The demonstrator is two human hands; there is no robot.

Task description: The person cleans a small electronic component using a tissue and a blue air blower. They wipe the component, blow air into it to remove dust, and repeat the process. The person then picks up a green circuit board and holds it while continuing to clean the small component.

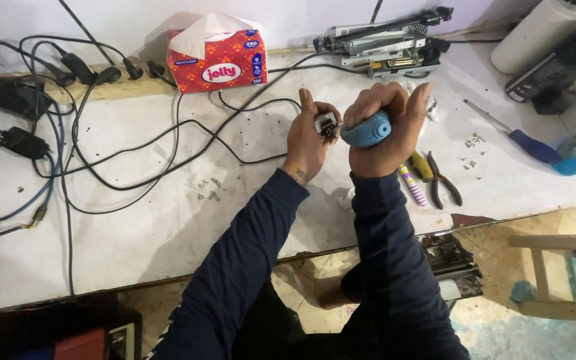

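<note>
Tabletop (168,227), white and scuffed, carries everything here. Black cables (168,143) loop across its left half, running from a wooden strip of plugs (95,83) at the back edge. Tissue box (218,59), red, patterned, sits at the back just right of the plugs, a tissue sticking up from its top. Stripped metal mechanism (385,43) lies behind the hands near the wall; a white roll (535,33) stands at the far right corner. Blue-handled screwdriver (515,137) lies right of the hands, well apart from them. Pliers (443,181) and a striped pen-like tool (413,185) lie just beside the right wrist.

Right hand (388,127) is closed in a fist around a blue rubber blower bulb (367,130), nozzle end pointing left toward the other hand. Left hand (311,140) pinches a small grey metal part (327,124) between thumb and fingers, held above the tabletop, just beside the bulb's tip; cannot tell if they touch. Loose screws (209,190) scattered on the tabletop left of the left forearm, more near the screwdriver (473,141).
</note>
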